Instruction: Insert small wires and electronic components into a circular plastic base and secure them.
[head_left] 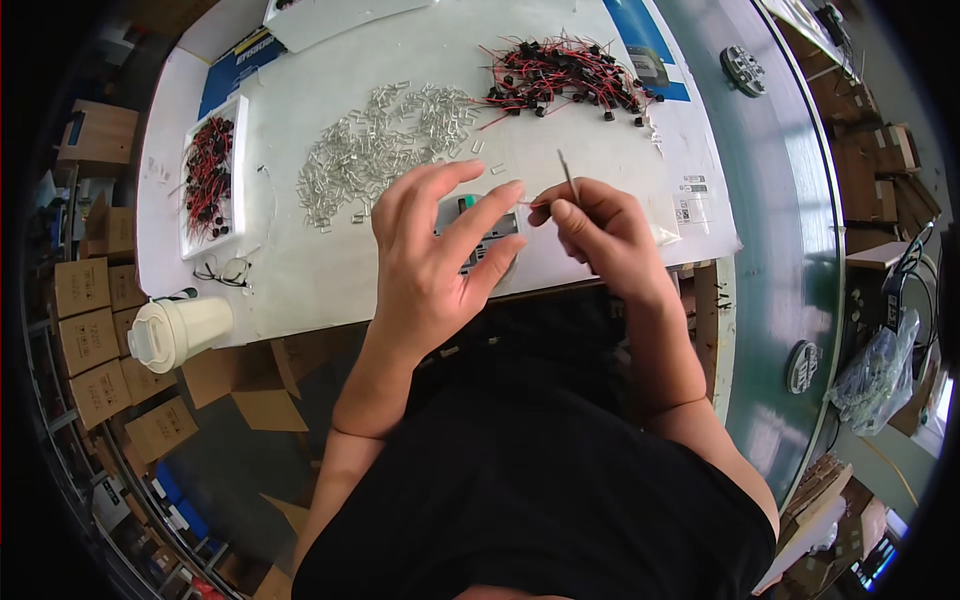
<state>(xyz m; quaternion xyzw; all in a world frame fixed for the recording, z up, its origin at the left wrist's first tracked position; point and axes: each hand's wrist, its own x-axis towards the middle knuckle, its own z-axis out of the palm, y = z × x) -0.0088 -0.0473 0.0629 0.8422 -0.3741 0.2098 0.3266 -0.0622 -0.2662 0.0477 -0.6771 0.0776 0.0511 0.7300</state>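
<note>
My right hand [605,230] is closed around a thin grey metal tool [567,172] that points up and away; its exact kind is unclear. A short piece of red wire [527,203] shows at the pinched fingertips of that hand. My left hand [435,245] is beside it with the fingers spread, its index fingertip close to the wire; I cannot tell whether they touch. Partly hidden behind the left fingers lies a grey device with a green part [468,203], near the table's front edge.
Loose clear small pieces [380,150] spread over the white table [300,290]. A heap of black parts with red wires [570,75] lies far right, more in a white tray [238,190] at left. Glasses [232,272] and a cream cup [185,333] stand near the left corner.
</note>
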